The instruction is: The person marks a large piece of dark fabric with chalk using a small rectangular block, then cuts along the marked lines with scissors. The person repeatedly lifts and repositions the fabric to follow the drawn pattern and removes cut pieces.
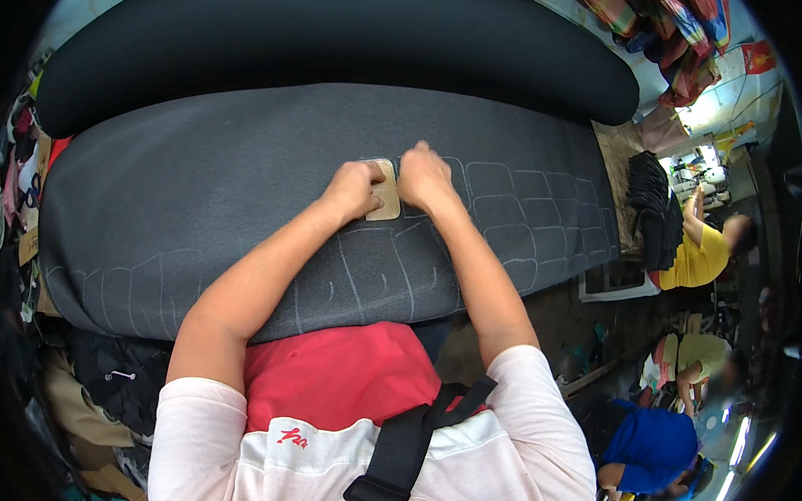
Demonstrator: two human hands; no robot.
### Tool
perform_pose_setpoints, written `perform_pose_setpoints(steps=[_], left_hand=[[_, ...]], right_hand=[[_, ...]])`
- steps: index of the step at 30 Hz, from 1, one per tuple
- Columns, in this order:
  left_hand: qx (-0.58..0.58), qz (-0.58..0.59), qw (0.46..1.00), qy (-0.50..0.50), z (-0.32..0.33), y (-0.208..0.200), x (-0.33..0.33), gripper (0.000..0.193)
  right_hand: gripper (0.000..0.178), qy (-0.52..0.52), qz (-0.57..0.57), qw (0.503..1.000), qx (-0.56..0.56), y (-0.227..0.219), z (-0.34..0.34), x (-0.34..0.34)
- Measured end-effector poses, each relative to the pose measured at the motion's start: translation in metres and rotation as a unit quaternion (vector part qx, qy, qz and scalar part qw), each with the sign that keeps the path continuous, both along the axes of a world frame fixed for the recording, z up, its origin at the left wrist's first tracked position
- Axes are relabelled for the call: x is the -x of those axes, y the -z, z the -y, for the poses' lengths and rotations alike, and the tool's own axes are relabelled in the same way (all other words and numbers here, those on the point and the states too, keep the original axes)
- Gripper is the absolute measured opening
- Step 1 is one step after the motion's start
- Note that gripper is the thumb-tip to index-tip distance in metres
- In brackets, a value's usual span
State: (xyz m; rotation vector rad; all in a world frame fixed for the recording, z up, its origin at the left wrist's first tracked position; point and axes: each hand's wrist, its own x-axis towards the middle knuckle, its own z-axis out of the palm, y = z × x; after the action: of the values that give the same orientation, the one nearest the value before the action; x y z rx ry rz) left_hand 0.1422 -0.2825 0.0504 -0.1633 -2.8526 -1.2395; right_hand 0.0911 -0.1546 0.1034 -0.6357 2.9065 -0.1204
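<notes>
Pressing tan template [388,189], long axis roughly fore-aft, left hand [352,191] is unclenched; right hand [425,178] curls just beside template's right edge, contents unclear.

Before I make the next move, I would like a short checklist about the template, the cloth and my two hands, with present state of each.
1. Tan template lying on the dark grey cloth: ok.
2. Left hand steadying the template: ok, its fingers rest on top.
3. Right hand clear of the template: cannot tell; it is close beside the right edge.
4. Marking tool in the right hand: cannot tell, none shows clearly.
5. Pale outlines readable: ok, to the right.
6. Black roll away from the template: ok, it lies beyond.
</notes>
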Motion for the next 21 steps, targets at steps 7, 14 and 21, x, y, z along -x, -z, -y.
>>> perform_pose_setpoints(steps=[7, 14, 21], left_hand=[[-0.020, 0.055, 0.998, 0.001, 0.015, 0.003, 0.016, 0.046], [0.096, 0.031, 0.995, -0.010, 0.009, -0.015, -0.005, 0.054], [0.166, 0.071, 0.976, -0.121, 0.059, -0.025, -0.049, 0.055]], right_hand=[[0.019, -0.077, -0.021, 0.979, 0.190, 0.030, -0.003, -0.067], [0.016, 0.070, -0.038, 0.994, 0.076, 0.024, -0.030, -0.048], [0.015, 0.092, -0.024, 0.953, 0.287, 0.034, -0.062, -0.037]])
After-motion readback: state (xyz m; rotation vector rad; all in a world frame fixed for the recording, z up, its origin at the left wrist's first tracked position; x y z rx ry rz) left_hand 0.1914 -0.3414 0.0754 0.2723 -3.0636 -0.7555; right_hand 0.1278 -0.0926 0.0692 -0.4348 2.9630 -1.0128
